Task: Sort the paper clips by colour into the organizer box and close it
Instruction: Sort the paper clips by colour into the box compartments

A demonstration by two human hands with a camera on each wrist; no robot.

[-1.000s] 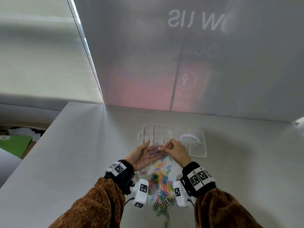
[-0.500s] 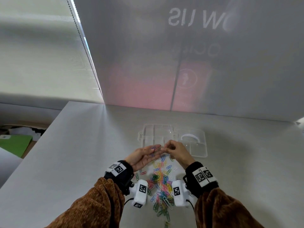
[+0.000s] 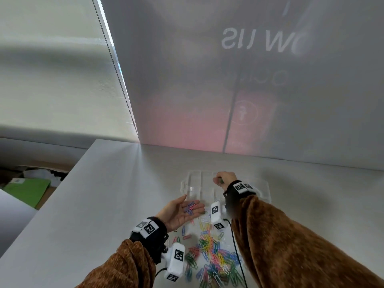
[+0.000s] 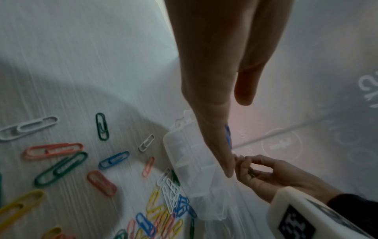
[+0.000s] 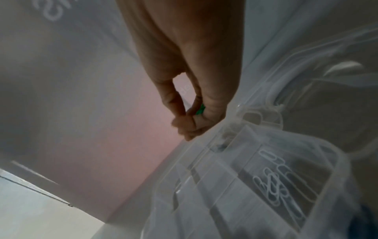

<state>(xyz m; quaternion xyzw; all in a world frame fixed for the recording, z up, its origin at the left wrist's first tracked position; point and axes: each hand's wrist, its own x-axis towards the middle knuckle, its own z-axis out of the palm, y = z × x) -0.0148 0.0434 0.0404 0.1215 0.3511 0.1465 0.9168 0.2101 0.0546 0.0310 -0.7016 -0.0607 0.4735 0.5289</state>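
Since a second ago the right hand [image 3: 225, 178] has left the left palm and reached out over the far compartments of the clear organizer box [image 3: 194, 189] on the table [image 3: 104, 194], pinching a green paper clip [image 5: 201, 109]. The left hand [image 3: 178, 210] lies spread, palm up, cradling a few clips [image 3: 191, 206] near the loose pile [image 3: 209, 256]. Best to lower the pinch right into one free cell before letting go, so the clip can't bounce over a divider into the white clips [image 5: 276, 189].

Grey table [image 3: 104, 194], translucent panel [image 3: 249, 80] behind, green folder [image 3: 25, 191] at left.
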